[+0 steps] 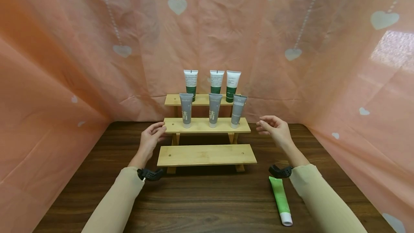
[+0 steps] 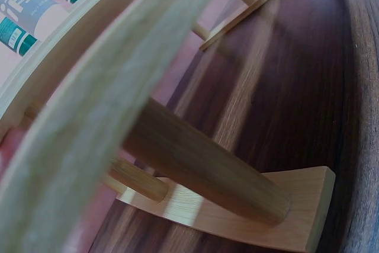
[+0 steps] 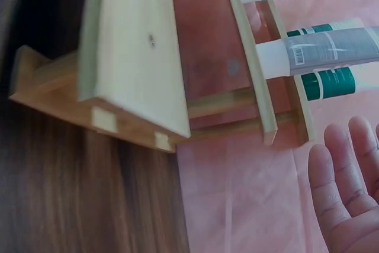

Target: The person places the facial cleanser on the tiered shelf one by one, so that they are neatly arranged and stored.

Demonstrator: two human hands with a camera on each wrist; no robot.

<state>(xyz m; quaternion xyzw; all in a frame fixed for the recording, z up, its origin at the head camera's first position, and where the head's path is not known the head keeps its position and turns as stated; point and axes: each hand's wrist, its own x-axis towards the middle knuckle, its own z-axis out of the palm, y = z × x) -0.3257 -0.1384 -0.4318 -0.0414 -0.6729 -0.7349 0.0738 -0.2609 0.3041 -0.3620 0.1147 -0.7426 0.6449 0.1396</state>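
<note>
A three-step wooden display rack [image 1: 207, 155] stands on the table. My left hand [image 1: 151, 137] is at the left end of the middle step [image 1: 197, 127], fingertips right at its edge. Off the right end of that step, my right hand [image 1: 277, 131] hovers with relaxed fingers and nothing in them; its palm shows in the right wrist view. Three grey tubes stand cap down on the middle step: one at left [image 1: 186, 108], one in the centre [image 1: 215, 108] and a turned one [image 1: 238, 110] at right. White-and-green tubes [image 1: 233, 82] line the top step [image 1: 202, 99].
A light green tube [image 1: 280, 197] with a white cap lies on the dark wooden table [image 1: 207, 204], near my right forearm. The rack's bottom step is bare. Pink cloth [image 1: 207, 39] with white hearts closes off the back and both sides.
</note>
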